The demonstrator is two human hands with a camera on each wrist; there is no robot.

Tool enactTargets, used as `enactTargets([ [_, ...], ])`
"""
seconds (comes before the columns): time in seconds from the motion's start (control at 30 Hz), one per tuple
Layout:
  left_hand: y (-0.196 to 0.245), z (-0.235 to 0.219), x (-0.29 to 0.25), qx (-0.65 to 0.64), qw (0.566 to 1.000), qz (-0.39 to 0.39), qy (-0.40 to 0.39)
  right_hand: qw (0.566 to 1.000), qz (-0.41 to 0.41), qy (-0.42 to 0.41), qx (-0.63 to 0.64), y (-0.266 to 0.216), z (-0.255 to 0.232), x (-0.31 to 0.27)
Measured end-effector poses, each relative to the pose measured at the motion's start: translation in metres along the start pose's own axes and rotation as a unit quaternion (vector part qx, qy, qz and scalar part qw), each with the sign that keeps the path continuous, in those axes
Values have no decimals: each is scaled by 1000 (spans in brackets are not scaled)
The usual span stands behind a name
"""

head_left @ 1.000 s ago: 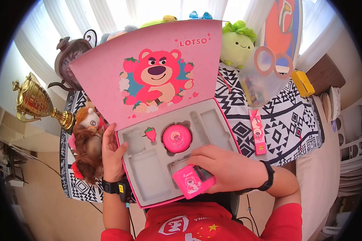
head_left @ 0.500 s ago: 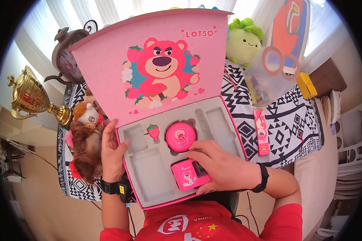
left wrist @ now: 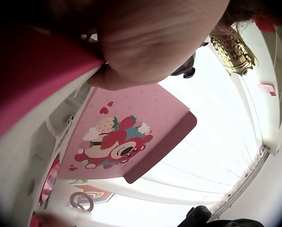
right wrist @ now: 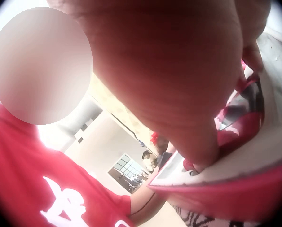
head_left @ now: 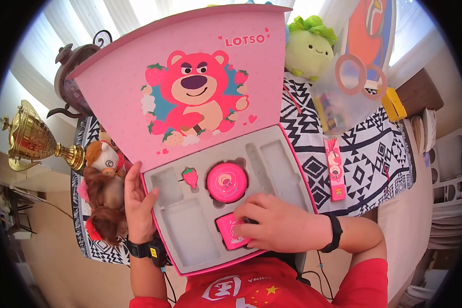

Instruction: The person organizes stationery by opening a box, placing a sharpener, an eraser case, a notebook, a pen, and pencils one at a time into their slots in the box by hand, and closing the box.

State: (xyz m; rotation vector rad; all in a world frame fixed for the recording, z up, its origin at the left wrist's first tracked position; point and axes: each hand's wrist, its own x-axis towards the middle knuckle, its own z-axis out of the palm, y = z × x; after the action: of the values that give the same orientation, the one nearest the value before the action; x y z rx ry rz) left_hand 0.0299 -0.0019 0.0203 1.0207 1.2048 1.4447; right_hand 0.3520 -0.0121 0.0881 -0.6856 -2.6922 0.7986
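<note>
An open pink gift box with a grey moulded tray lies in front of the person, its bear-printed lid standing up. My left hand grips the box's left edge, thumb over the rim. Over the tray's lower middle recess, my right hand holds a pink box-shaped item with a bear print, fingers bent over it and covering its right part. A dark panel on it shows in the right wrist view. Above it sit a round pink case and a small strawberry piece.
Right of the box, a slim pink pack lies on the black-and-white cloth. Dolls and a gold trophy stand left. A green plush and a clear bag are at the back right.
The pink box-shaped item has gone from tilted above the tray down into its recess, and the right hand's fingers have shifted over its face. The left hand stays on the box edge.
</note>
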Motion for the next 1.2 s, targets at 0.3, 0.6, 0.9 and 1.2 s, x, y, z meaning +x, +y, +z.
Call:
enactTargets([
  [0.3,-4,-2,-3,-62,998,6,22,981,160,58,95,61,-96,-1],
  [0.6,-69,-63,6,11,994,38,-106,921,260,280,69,188,-132,48],
  [0.9,-61,-64,13,-134,988,-70,-14,989,58,124,-64,226,-102,120],
  [1.2,-38,-37,6,-64,998,-19,6,985,156,62,-51,223,-96,145],
])
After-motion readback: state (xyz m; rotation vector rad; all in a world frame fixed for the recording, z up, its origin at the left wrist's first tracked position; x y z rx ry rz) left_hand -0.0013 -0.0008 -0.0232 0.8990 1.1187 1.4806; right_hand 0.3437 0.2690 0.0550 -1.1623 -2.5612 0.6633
